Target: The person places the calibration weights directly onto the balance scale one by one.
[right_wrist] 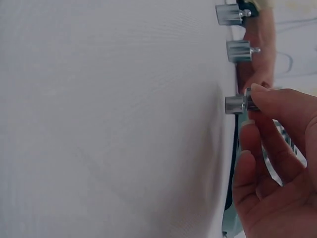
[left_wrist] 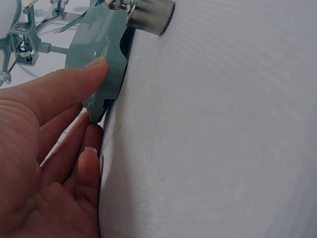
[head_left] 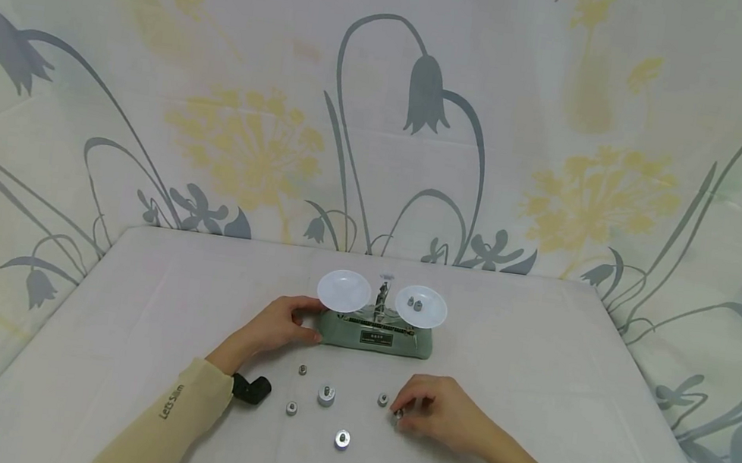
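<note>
A green balance scale (head_left: 376,337) with two white pans stands on the table. My left hand (head_left: 282,324) holds the left end of its base; in the left wrist view the thumb (left_wrist: 86,79) lies on the green base (left_wrist: 116,54), with the fingers behind its end. In front of the scale, to the right, my right hand (head_left: 443,413) pinches a small metal weight (head_left: 398,413) between thumb and forefinger. Another small weight (head_left: 382,399) stands just left of those fingertips. In the right wrist view the thumb partly hides the pinched weight (right_wrist: 250,100).
The right pan (head_left: 430,318) bears two small weights (head_left: 414,304); the left pan (head_left: 343,291) is bare. Between my hands stand a larger weight (head_left: 326,396), another weight (head_left: 342,440) nearer me, and small ones (head_left: 302,370) on the left. Patterned cloth (head_left: 380,148) hangs behind the table.
</note>
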`<state>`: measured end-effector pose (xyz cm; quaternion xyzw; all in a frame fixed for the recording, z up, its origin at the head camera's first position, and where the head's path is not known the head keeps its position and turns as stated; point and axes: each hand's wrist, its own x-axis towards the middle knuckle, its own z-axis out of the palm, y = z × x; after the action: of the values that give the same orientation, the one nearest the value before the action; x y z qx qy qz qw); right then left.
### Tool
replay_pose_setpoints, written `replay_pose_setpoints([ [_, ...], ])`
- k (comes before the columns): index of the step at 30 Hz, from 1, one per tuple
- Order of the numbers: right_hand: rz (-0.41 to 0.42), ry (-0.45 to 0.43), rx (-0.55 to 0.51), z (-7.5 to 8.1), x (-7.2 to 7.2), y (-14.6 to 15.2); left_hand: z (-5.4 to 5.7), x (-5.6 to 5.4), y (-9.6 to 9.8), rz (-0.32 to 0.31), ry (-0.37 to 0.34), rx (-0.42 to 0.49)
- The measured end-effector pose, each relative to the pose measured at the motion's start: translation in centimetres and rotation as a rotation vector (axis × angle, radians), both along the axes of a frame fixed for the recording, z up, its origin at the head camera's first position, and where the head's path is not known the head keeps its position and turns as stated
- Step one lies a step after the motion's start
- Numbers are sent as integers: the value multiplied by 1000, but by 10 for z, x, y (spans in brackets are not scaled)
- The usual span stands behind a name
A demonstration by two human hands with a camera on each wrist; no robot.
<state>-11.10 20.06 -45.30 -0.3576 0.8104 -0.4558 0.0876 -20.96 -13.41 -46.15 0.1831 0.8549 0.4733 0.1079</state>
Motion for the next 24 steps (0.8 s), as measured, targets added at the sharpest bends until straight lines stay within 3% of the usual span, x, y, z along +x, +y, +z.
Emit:
replay_pose_setpoints([
  [13, -56, 33, 50, 25, -8, 7, -3, -2, 0, 9, -18, 16],
  [24, -108, 152, 59, 51, -25, 22, 0, 0, 1, 9, -24, 14],
])
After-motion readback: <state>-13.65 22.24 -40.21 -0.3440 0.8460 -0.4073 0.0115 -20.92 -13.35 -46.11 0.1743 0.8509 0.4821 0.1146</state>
